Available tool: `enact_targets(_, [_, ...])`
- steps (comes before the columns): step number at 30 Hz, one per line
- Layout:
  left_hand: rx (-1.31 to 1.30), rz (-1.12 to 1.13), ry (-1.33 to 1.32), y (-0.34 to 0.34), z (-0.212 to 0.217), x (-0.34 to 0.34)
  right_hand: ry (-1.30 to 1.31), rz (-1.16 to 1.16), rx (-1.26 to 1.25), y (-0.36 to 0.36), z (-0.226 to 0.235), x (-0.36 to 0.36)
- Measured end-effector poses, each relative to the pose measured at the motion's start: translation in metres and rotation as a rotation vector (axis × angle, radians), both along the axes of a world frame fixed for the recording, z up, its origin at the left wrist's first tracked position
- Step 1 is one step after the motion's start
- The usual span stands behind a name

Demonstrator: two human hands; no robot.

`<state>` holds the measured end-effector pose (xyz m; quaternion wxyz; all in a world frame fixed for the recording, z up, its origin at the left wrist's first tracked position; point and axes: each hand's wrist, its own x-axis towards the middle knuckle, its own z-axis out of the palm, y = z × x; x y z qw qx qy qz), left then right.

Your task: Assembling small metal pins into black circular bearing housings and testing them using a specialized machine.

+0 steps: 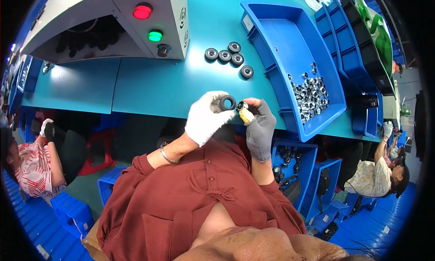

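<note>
My left hand (205, 119), in a white glove, pinches a small black rubber tyre (233, 99) by its rim, its open hole showing. Just to the right, my right hand (262, 133) wears a grey glove with bare fingertips and yellow wrapping on one digit. Between its fingertips is a small shiny chrome wheel hub (242, 105). Tyre and hub are held close side by side over the table's front edge; whether they touch I cannot tell. Beyond my hands, several black wheels with silvery centres (225, 56) lie grouped on the green tabletop (154, 86).
A large blue bin (268, 64) at the right holds many chrome hubs (312, 95). At the back left stands a white machine housing (122, 3) with a red and a green light. Blue crates (304, 152) with black parts sit below the table. Other people work at both sides.
</note>
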<state>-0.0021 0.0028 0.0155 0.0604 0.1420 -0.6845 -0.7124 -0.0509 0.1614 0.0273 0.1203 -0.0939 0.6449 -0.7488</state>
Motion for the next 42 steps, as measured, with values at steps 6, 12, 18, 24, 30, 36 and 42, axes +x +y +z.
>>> enact_targets(6, [0.22,-0.017,-0.047,0.0,0.006,0.0,0.021,0.025,0.083,0.0,0.007,-0.001])
enact_targets(12, [0.38,-0.019,-0.041,-0.001,0.004,0.001,0.026,0.035,0.072,0.001,0.01,0.0])
enact_targets(18, [0.419,-0.03,-0.036,0.0,0.002,0.001,0.004,0.02,0.089,0.002,0.01,0.001])
enact_targets(24, [0.397,-0.069,0.002,0.0,-0.004,0.002,0.419,0.002,0.385,0.0,0.01,-0.005])
enact_targets(30, [0.292,-0.063,0.024,0.004,-0.002,0.001,0.798,0.046,0.669,0.0,0.02,-0.01])
enact_targets(36, [0.406,-0.058,-0.118,0.005,-0.001,-0.006,0.922,0.071,0.894,-0.007,0.03,-0.001])
enact_targets(42, [0.507,-0.058,-0.042,0.003,-0.008,-0.006,0.501,0.057,0.524,0.002,0.021,-0.002])
